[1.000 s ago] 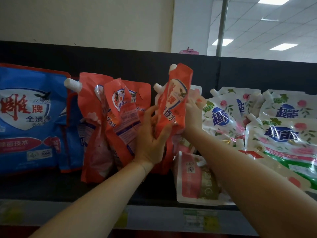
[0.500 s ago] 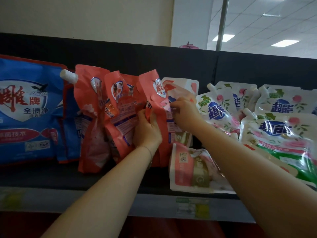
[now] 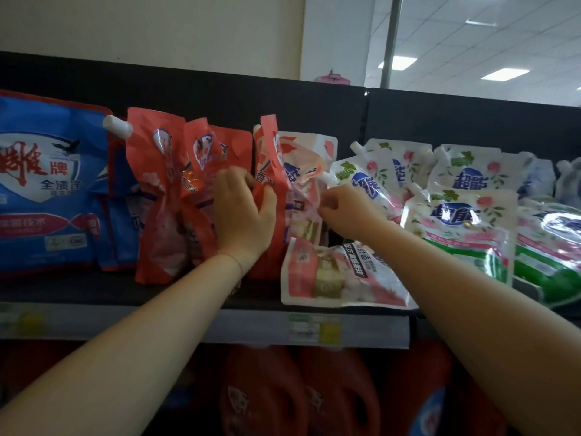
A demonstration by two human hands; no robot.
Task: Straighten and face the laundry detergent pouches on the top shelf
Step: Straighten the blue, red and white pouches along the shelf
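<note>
So the left hand (image 3: 243, 212) is wrapped around an orange-red pouch (image 3: 267, 158) about mid-shelf. The thumb is on its front and the fingers are curled round its left edge, so that's a proper hold. That pouch is standing up but it's turned edge-on and crumpled, so the label doesn't face out.

The right hand (image 3: 345, 212) has its fingers bunched and looks to be pinching the right edge of a white-and-pink pouch (image 3: 308, 158), which stands just behind and right of the orange one and touches it.

All of this is on the top shelf (image 3: 78, 287). To the left are more orange-red pouches (image 3: 157, 190), leaning and wrinkled, and past those is a big blue pouch (image 3: 47, 184) facing front. A flat pouch (image 3: 314, 278) lies on its back at the shelf's front edge, under the right wrist. On the right is a heap of white floral pouches (image 3: 459, 215), tilted and overlapping. There's a price tag (image 3: 311, 328) on the shelf lip and red jugs (image 3: 264, 398) on the shelf below.
</note>
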